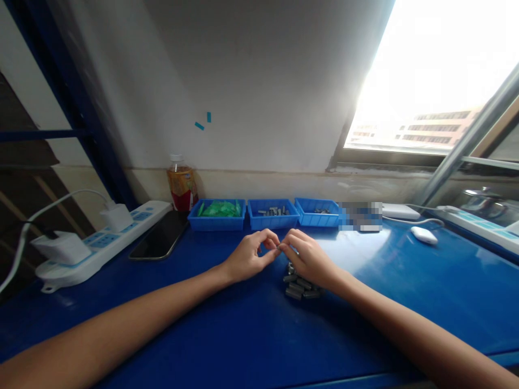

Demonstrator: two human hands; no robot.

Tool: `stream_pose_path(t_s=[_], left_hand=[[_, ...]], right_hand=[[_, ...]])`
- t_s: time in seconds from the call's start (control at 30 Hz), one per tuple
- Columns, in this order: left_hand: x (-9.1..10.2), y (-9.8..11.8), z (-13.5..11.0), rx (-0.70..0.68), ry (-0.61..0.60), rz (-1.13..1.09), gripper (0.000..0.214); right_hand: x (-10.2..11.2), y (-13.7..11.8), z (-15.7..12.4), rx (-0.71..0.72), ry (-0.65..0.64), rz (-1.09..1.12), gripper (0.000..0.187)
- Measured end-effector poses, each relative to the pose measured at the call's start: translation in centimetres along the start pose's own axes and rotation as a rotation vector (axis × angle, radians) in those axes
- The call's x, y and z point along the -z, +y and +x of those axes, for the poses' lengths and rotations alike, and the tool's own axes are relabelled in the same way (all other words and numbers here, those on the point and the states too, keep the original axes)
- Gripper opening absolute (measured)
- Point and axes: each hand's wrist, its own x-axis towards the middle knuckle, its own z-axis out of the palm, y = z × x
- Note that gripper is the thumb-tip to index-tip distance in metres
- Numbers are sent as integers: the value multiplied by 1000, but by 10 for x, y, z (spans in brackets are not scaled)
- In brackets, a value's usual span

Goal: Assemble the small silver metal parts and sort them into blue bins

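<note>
My left hand (252, 255) and my right hand (308, 255) meet fingertip to fingertip above the blue tabletop. Both are closed in a pinch at the same spot, and whatever sits between the fingertips is too small to make out. Under and just in front of my right hand lies a pile of short grey metal cylinders (298, 286), partly covered by that hand. Beyond the hands stand three blue bins: one with green pieces (221, 209), a middle bin (272, 222) with grey metal parts, and a right bin (318, 220) with small metal parts.
On the left are a white power strip (109, 237) with plugged-in chargers, a dark phone (162, 237) and a drink bottle (181, 186). To the right lie a white computer mouse (424, 235), cables and another power strip (478, 222). A wall and window close off the back.
</note>
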Motion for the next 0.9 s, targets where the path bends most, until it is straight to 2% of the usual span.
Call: stream_pose_path(t_s=[0.17,0.27,0.47,0.57,0.67,0.77,0.9], left_hand=[[2,1,2,73,-13,-59,27],[3,4,3,103,-26,-118,30],[5,3,3,66,-75,-132,33],[2,0,2,69,-27,-139,28],[0,-2,0,14,44,-69,24],[-2,0,-3,-78,36,58,27],[0,4,-2,-61,23,96,19]], right_hand=[[3,-1,-2,-4,8,39,10],[4,-1,-3,50,-5,52,19],[3,-2,-2,102,22,13,9],[4,-4,-1,84,59,-13,10],[4,-5,0,33,92,-19,16],[4,-5,0,4,86,-12,24],[2,-4,1,8,52,-16,29]])
